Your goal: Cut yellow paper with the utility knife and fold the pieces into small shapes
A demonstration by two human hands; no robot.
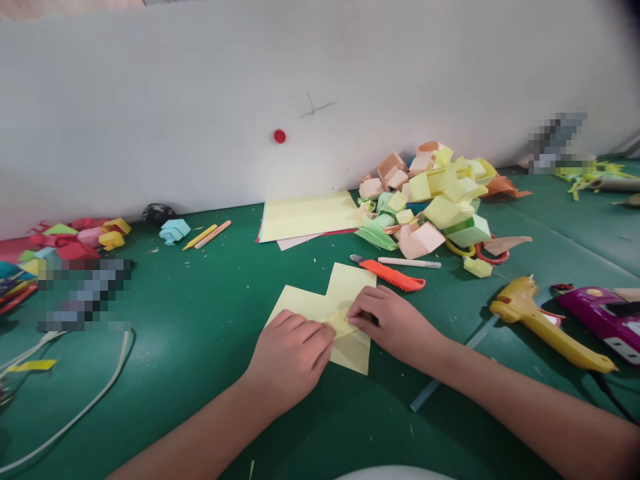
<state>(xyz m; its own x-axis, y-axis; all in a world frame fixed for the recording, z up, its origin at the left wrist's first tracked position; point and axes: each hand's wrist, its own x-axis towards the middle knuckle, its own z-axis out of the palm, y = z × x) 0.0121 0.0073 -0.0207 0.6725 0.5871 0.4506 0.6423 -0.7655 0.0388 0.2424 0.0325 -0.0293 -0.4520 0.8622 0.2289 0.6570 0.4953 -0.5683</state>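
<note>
Pale yellow paper lies on the green table in front of me, with corners sticking out at the top and bottom. Over it, a small folded strip of yellow paper spans the gap between my hands. My left hand has its fingers curled together on the strip's left end. At the other end, my right hand pinches the strip between thumb and fingers. Just beyond the paper rest an orange utility knife, its tip pointing left, and a white pen.
A yellow glue gun with a clear glue stick lies right, beside a purple tool. Folded paper pieces pile up behind, near stacked sheets. On the left are a white cable and two pencil-like sticks.
</note>
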